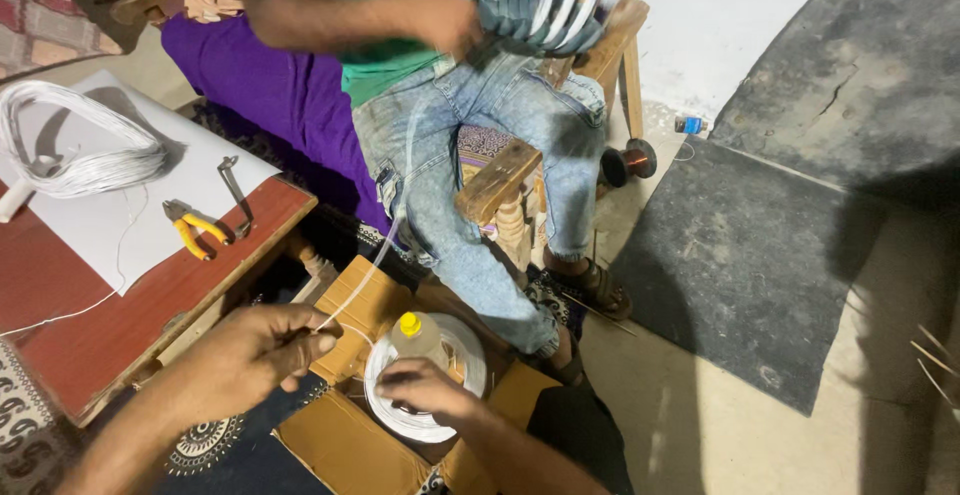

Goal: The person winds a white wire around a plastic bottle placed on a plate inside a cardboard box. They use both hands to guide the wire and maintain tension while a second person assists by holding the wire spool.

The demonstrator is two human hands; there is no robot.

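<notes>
My left hand (255,350) pinches a thin white tube or wire (365,275) that runs up toward another person. My right hand (425,387) rests on a white spool of coiled wire (420,425) sitting in an open cardboard box (345,445). A small clear bottle with a yellow cap (412,333) stands on the spool. The other person, seated in jeans and a green shirt, holds the far end with a hand (450,23) against a white finned winding frame (560,0).
A red wooden table (110,330) at left carries white paper, a coil of white wire (75,150), yellow-handled pliers (195,227) and a metal tool (236,193). A copper-wire spool (628,162) lies on the floor beside the wooden stool. A dark mat (760,255) lies to the right.
</notes>
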